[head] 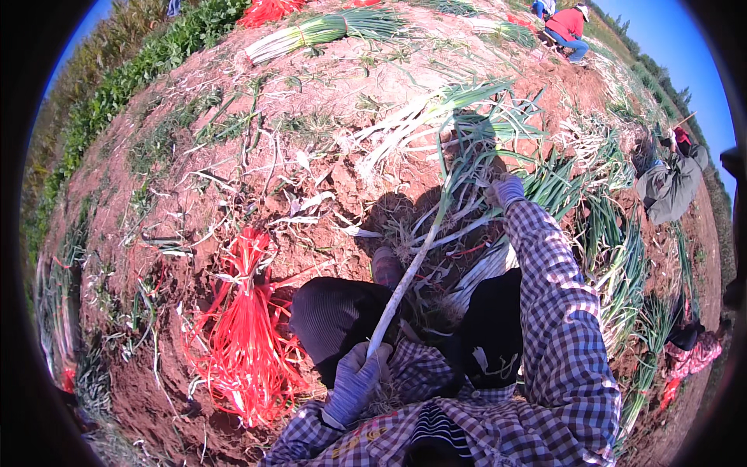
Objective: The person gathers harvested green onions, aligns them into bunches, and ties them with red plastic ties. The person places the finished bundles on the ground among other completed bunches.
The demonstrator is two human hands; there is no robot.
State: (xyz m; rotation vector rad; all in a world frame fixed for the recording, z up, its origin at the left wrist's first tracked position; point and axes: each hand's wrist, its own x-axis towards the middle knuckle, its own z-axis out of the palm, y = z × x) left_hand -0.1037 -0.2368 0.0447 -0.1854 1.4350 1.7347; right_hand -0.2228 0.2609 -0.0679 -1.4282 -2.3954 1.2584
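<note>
My left hand (356, 379), in a knitted work glove, grips a long-stemmed green onion (402, 289) near its root end. The stalk slants up and away from my lap, its leaves reaching over the onions on the ground. My right hand (506, 191), also gloved, is stretched forward at the leaves and stalks of a loose heap of green onions (467, 210). Whether its fingers hold a stalk is unclear. Beyond the heap, more green onions (402, 128) lie with their roots towards me. White stalks (484, 268) lie beside my right knee.
A bunch of red plastic ties (248, 338) lies on the soil left of my knee. A tied onion bundle (315, 35) lies farther off. Onion piles (607, 251) line the right side. Several people work nearby, one in a red top (566, 26). Leafy green plants (128, 76) edge the left.
</note>
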